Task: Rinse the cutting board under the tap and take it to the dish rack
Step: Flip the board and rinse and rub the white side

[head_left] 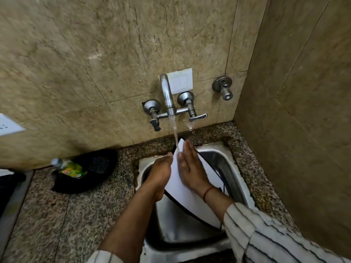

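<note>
One white, black-edged cutting board point(182, 189) tilts under the tap point(167, 93); left hand point(161, 172) grips its edge, right hand point(190, 166) presses flat.

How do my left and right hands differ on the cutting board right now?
The left hand grips the cutting board by its left edge; the right hand lies flat on its white face, fingers straight. The right wrist wears a red thread; the left wrist is bare. Both hold the board under the running tap.

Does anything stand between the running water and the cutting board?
Nothing visible. The stream from the tap lands on the cutting board, beside the right hand; the left hand grips its left edge.
</note>
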